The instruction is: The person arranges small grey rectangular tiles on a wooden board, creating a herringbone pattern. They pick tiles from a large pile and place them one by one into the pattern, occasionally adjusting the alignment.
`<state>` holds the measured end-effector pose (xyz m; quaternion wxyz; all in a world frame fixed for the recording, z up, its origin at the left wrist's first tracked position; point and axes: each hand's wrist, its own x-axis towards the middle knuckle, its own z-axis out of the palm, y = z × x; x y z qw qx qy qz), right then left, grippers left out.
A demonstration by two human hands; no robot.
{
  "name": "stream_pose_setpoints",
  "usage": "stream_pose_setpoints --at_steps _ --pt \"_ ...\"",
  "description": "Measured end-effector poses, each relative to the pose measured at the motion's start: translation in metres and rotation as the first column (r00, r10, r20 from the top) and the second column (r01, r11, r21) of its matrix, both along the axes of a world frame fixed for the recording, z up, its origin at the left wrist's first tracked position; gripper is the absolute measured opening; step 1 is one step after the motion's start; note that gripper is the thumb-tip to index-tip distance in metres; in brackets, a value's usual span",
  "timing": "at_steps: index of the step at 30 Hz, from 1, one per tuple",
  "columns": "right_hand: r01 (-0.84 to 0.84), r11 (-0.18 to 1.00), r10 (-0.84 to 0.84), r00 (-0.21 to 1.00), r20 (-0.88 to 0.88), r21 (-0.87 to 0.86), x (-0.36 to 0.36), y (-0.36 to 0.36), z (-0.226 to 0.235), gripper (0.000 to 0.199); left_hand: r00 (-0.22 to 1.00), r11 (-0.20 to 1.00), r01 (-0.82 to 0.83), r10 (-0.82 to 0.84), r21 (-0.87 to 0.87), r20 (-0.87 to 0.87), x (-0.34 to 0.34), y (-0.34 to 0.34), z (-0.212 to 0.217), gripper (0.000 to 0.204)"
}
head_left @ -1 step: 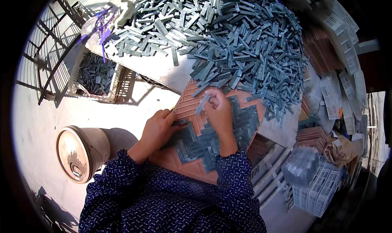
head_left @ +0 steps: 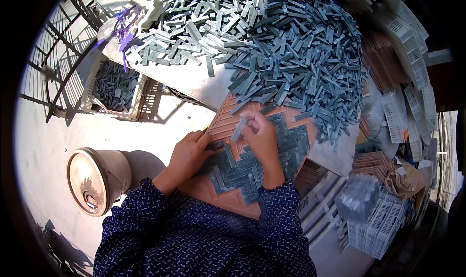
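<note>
My right hand [head_left: 260, 134] is closed in a pinch on a thin grey strip tile [head_left: 239, 129]. It holds the tile over the bare upper part of an orange grooved tray [head_left: 224, 116]. Dark grey strip tiles [head_left: 238, 168] lie in a herringbone pattern across the tray's middle and right side. At the tray's left edge, my left hand [head_left: 189, 153] grips the rim, its thumb over the laid tiles. Just beyond the tray spreads a large heap of loose grey strip tiles [head_left: 291, 49], some of them touching its far edge.
A lidded bucket [head_left: 90, 182] stands at the left. Behind it is a crate [head_left: 138, 95] of grey pieces. On the right are stacked orange trays [head_left: 371, 163], white crates [head_left: 376, 233] and a clear plastic-wrapped bundle [head_left: 357, 197]. Purple strapping [head_left: 125, 39] lies at the far left.
My right hand has shifted very slightly and the pinched tile has tilted a little, its lower end now nearer the tray. My left hand stays at the tray's edge.
</note>
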<state>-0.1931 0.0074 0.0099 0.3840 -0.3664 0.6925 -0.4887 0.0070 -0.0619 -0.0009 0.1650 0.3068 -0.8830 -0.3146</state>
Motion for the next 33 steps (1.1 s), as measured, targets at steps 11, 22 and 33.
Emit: stream_pose_setpoints --at_steps 11,22,33 --pt "-0.229 0.969 0.246 0.910 -0.334 0.091 0.012 0.011 0.016 0.022 0.983 0.998 0.048 -0.054 -0.036 -0.173 0.018 0.009 -0.009 0.033" --pt "-0.339 0.933 0.350 0.773 -0.529 0.121 0.013 0.011 0.014 0.020 0.991 0.996 0.087 -0.087 -0.003 -0.101 0.023 0.009 -0.007 0.028" --pt "-0.032 0.989 0.114 0.786 -0.608 0.144 0.033 0.011 0.011 0.017 0.980 0.984 0.037 -0.070 -0.173 -0.185 0.008 0.022 -0.004 0.030"
